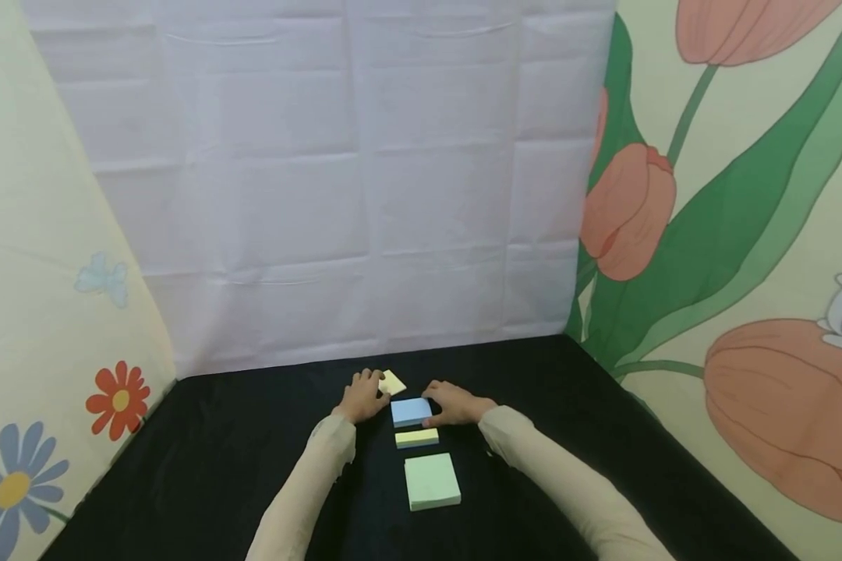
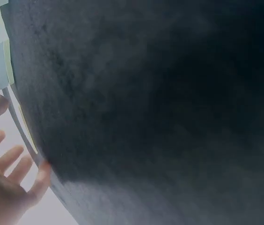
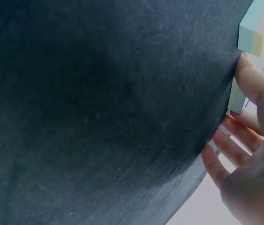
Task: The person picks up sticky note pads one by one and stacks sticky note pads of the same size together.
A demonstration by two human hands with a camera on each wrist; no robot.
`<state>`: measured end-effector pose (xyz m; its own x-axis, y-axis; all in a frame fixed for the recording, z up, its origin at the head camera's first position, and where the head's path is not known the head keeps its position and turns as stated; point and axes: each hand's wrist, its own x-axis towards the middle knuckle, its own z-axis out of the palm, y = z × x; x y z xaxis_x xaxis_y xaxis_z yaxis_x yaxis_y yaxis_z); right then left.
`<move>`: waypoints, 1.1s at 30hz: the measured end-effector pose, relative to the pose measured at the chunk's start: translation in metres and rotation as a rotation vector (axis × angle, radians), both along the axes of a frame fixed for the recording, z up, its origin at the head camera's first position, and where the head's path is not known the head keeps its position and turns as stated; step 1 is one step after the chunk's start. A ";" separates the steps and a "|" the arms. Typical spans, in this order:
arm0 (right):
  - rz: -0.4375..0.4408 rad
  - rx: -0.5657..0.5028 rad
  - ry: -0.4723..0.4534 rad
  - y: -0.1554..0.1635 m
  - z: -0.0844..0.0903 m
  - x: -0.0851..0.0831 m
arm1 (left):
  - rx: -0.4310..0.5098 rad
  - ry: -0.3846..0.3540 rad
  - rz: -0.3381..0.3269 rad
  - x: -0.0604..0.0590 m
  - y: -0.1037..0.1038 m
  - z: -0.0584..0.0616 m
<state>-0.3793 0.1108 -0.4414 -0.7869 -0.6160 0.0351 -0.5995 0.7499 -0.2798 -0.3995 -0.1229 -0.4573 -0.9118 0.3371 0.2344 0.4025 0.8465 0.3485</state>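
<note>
Four sticky-note pads lie in a line on the black tabletop [image 1: 217, 467]. Nearest me is a green pad [image 1: 431, 481], then a narrow yellow pad [image 1: 417, 438], a blue pad [image 1: 411, 411] and a small pale yellow pad [image 1: 392, 382] lying askew. My right hand [image 1: 432, 405] grips the blue pad from its right side, thumb at the near edge and fingers at the far edge. In the right wrist view the thumb [image 3: 251, 77] presses against a pad's edge [image 3: 237, 97]. My left hand [image 1: 373, 387] rests on the cloth with relaxed fingers [image 2: 17, 161] touching the pale yellow pad.
A white creased cloth [image 1: 337, 195] hangs behind the table. Flower-printed panels close in the left side [image 1: 49, 312] and the right side [image 1: 744, 273]. Black cloth stretches out on both sides of the pads.
</note>
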 end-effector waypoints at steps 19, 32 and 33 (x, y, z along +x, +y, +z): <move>-0.004 0.005 -0.003 -0.001 -0.001 0.000 | -0.038 -0.132 0.087 -0.011 0.003 -0.004; 0.001 0.006 0.003 0.000 0.001 0.002 | -0.090 -0.139 0.080 -0.008 0.006 0.000; 0.003 0.007 0.005 0.000 0.001 0.002 | -0.101 -0.137 0.079 -0.008 0.006 0.000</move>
<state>-0.3772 0.1112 -0.4401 -0.7851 -0.6184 0.0346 -0.6028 0.7501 -0.2719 -0.4078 -0.1171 -0.4570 -0.9576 0.2782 0.0749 0.2876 0.9072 0.3071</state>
